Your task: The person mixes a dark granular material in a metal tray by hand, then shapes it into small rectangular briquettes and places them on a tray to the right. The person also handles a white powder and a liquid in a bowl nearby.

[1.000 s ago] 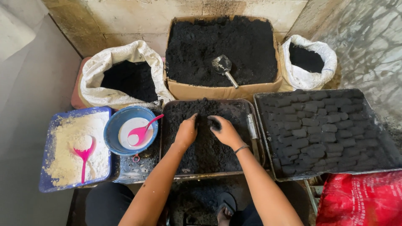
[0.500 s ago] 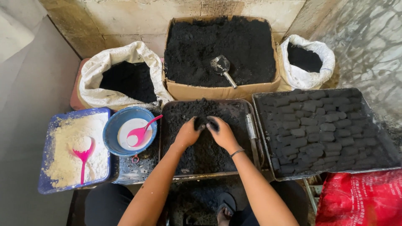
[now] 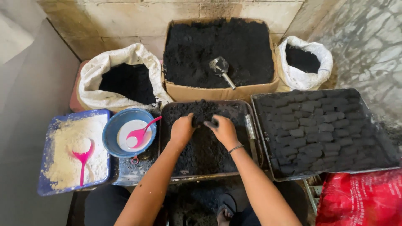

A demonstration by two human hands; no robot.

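Both hands are sunk into a heap of black charcoal mix (image 3: 205, 146) in a dark metal tray (image 3: 167, 175) in front of me. My left hand (image 3: 182, 129) is curled around a clump of the mix, fingertips buried. My right hand (image 3: 224, 129), with a thin bracelet on the wrist, grips more of it right beside the left, fingers blackened. The two hands almost touch at the far half of the tray.
Right: a tray (image 3: 383, 167) of several black briquettes. Behind: a cardboard box (image 3: 217, 93) of black powder with a metal scoop (image 3: 221, 69), flanked by two white sacks (image 3: 121, 98) (image 3: 305, 77). Left: a blue bowl (image 3: 109, 127) with a pink spoon, a blue tray (image 3: 44, 186) of white powder. A red bag (image 3: 360, 201) lies bottom right.
Both hands have shifted a little farther up the tray, first closing together over a clump of the black mix and now gripping it near the far heap.
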